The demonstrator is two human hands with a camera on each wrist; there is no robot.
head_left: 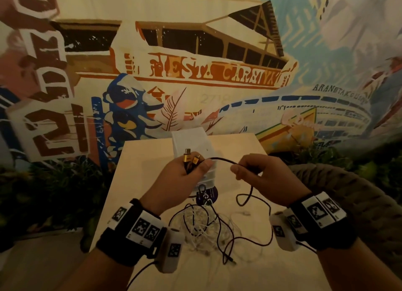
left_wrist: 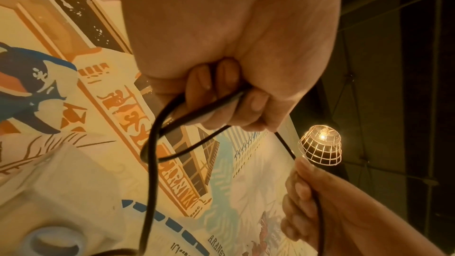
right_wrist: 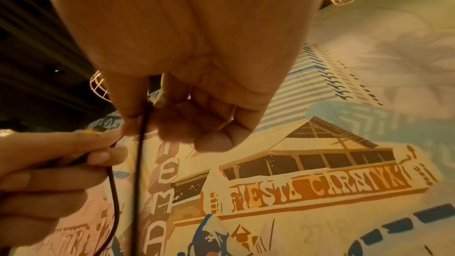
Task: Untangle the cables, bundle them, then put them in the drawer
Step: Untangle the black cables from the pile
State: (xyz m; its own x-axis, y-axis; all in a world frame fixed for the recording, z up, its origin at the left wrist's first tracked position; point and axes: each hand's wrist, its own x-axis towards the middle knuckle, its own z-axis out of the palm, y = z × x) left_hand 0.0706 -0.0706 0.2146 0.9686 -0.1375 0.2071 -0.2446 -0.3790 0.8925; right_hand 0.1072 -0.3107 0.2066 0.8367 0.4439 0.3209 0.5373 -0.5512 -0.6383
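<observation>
My left hand (head_left: 191,166) grips a black cable (head_left: 219,159) near its two gold plugs (head_left: 191,158), which stick up out of the fist. From there the cable runs right to my right hand (head_left: 241,171), which pinches it between thumb and fingers. Below that pinch it hangs down (head_left: 250,192) to a tangle of white and black cables (head_left: 208,227) on the table. In the left wrist view the black cable (left_wrist: 152,143) loops out of my curled left fingers (left_wrist: 256,102). The right wrist view has the cable (right_wrist: 140,163) dropping from my right fingers (right_wrist: 133,102).
A white drawer unit (head_left: 191,142) stands at the far edge of the light wooden table (head_left: 282,269), just behind my hands. A dark round tag (head_left: 206,195) lies in front of it. A mural covers the wall behind. A dark knitted thing (head_left: 348,186) lies at right.
</observation>
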